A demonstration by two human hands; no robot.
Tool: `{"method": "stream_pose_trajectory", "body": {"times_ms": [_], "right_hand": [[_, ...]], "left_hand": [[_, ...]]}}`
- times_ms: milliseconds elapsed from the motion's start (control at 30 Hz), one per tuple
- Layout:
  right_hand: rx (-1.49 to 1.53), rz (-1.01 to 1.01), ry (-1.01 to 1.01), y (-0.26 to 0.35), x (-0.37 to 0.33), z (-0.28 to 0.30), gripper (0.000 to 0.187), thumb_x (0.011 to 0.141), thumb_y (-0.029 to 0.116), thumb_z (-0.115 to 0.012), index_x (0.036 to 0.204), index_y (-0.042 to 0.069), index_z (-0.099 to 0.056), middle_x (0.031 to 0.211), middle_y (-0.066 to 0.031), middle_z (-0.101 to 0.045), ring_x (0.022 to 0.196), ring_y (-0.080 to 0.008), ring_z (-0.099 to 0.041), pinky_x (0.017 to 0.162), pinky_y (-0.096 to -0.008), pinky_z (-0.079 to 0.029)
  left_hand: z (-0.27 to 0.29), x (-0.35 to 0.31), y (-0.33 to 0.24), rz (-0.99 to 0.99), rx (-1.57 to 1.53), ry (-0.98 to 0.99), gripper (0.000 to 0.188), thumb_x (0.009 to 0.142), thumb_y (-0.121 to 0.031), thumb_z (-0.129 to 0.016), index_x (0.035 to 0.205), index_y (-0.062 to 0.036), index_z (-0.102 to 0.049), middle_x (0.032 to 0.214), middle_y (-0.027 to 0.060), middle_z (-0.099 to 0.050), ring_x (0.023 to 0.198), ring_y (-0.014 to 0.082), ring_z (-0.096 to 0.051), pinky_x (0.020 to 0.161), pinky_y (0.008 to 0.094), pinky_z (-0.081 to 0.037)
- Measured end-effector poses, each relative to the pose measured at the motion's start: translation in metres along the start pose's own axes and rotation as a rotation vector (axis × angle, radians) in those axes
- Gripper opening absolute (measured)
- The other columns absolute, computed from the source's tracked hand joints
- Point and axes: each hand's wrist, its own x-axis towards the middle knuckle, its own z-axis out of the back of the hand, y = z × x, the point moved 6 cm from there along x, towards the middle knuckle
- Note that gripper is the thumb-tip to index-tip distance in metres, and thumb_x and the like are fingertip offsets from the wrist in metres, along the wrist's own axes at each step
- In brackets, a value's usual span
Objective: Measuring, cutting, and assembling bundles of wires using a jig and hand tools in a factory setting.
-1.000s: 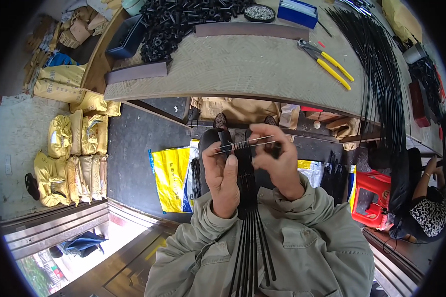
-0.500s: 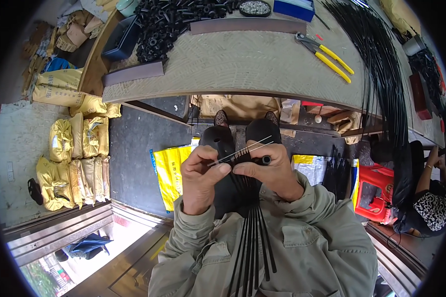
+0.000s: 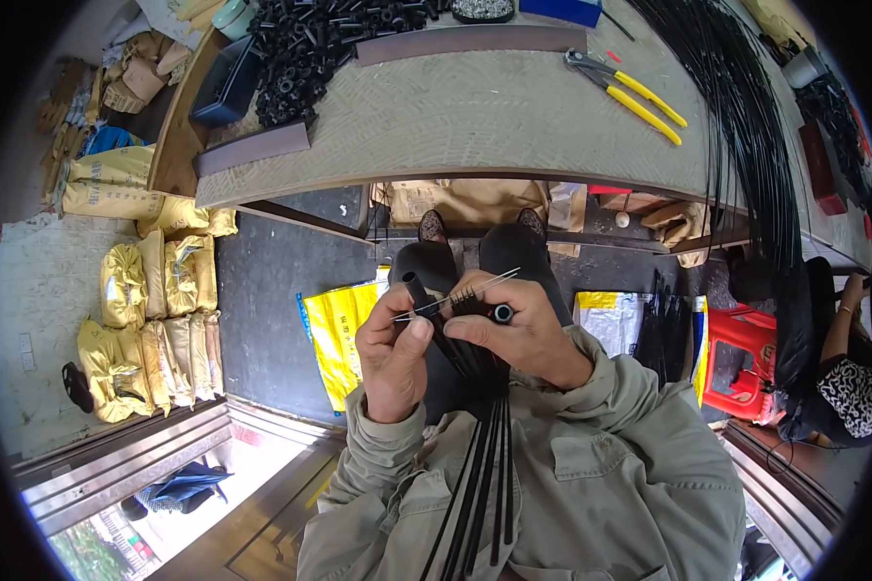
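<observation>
Between my hands is a bundle of thin black rods [image 3: 489, 465] that fans down over my jacket. My right hand [image 3: 533, 334] is closed round their upper ends, and a short black tubular piece [image 3: 502, 314] sticks out between its fingers. Thin metal wires [image 3: 499, 279] run slantwise across the rod ends from one hand to the other. My left hand [image 3: 395, 363] pinches at the lower left end of the wires, thumb against fingers. Right beside its fingertips rises a black tube [image 3: 415, 289] with an open end; whether the fingers touch it is unclear.
Ahead is a workbench [image 3: 455, 121] with yellow-handled pincers [image 3: 639, 102], a heap of black plastic parts [image 3: 310, 63] and long black rods [image 3: 746, 126]. Yellow sacks [image 3: 121, 286] stack at the left. A red stool [image 3: 741, 363] and another person [image 3: 848, 387] are at the right.
My hands have moved slightly closer together and the wires reach less far past the left fingers. The black tube now shows its side by the left fingertips. The whole view has shifted a little.
</observation>
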Motion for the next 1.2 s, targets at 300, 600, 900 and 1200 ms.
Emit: {"method": "stream_pose_trajectory", "body": {"times_ms": [300, 600, 900, 1200], "right_hand": [[0.183, -0.272, 0.035, -0.009, -0.001, -0.008, 0.015, 0.077, 0.004, -0.064, 0.088, -0.005, -0.061, 0.077, -0.0048, -0.059, 0.073, -0.0127, -0.054, 0.066, -0.0243, -0.042], [0.217, 0.249, -0.422, 0.019, 0.009, 0.071, 0.047, 0.092, 0.043, -0.042, 0.085, 0.000, -0.060, 0.089, -0.0043, -0.053, 0.057, -0.0074, -0.040, 0.056, -0.0204, -0.035], [-0.353, -0.248, 0.474, 0.076, 0.076, -0.009, 0.033, 0.086, 0.019, -0.057, 0.113, 0.001, -0.053, 0.086, -0.0047, -0.057, 0.073, -0.0065, -0.052, 0.060, -0.0181, -0.040], [-0.285, -0.191, 0.500, 0.067, 0.075, -0.004, 0.050, 0.078, 0.004, -0.063, 0.125, 0.006, -0.045, 0.085, -0.0049, -0.059, 0.078, -0.0074, -0.054, 0.066, -0.0196, -0.044]], "left_hand": [[0.009, -0.009, 0.012, -0.112, -0.083, -0.155, 0.029, 0.081, -0.007, -0.060, 0.107, 0.0055, -0.054, 0.102, 0.0090, -0.057, 0.091, 0.0144, -0.054, 0.086, 0.0266, -0.040], [-0.014, 0.004, 0.017, -0.133, -0.142, -0.002, 0.026, 0.084, -0.004, -0.055, 0.108, 0.0068, -0.056, 0.104, 0.0133, -0.060, 0.091, 0.0154, -0.058, 0.082, 0.0263, -0.045], [-0.020, 0.001, 0.036, 0.074, -0.478, -0.031, 0.020, 0.081, 0.005, -0.057, 0.101, 0.0021, -0.060, 0.096, 0.0073, -0.062, 0.083, 0.0094, -0.059, 0.074, 0.0215, -0.048], [-0.025, 0.000, 0.026, 0.111, -0.429, -0.070, 0.022, 0.081, 0.004, -0.058, 0.103, 0.0017, -0.059, 0.093, 0.0046, -0.062, 0.081, 0.0080, -0.059, 0.076, 0.0207, -0.047]]}}
